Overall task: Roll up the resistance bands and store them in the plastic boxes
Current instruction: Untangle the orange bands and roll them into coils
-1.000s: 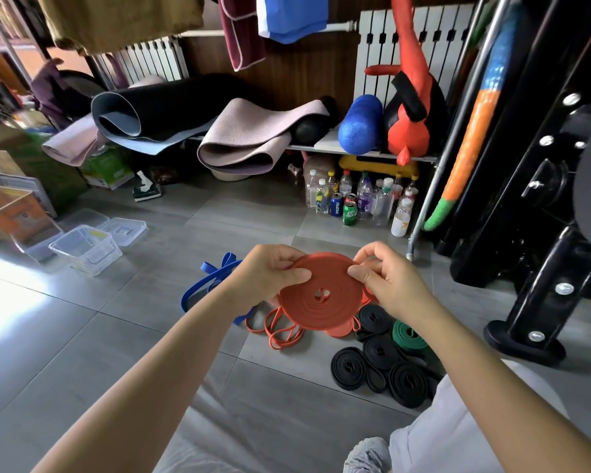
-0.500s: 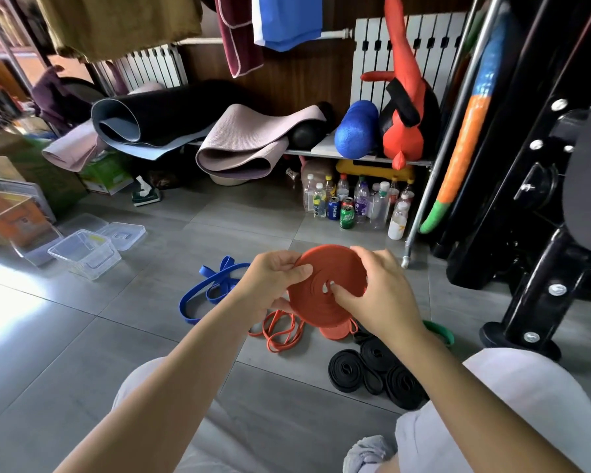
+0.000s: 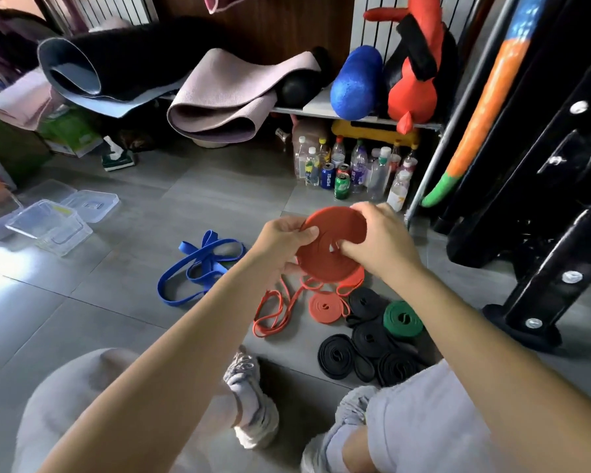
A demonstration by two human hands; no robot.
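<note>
Coiling is proceeding in mid-air at centre: left hand (image 3: 283,242) is pinching left rim of orange coil (image 3: 324,257), right hand (image 3: 382,240) is gripping its right side; loose tail (image 3: 353,280) is likely needing steady tension so turns lie flat; plastic boxes (image 3: 48,227) are sitting far left

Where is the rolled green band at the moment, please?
Head view, right of centre: the green band lies on the floor beside the black rolls, below the right hand.

Coiled orange band (image 3: 331,244), held aloft

Boxes (image 3: 53,227) left of loose band (image 3: 198,268)
</note>
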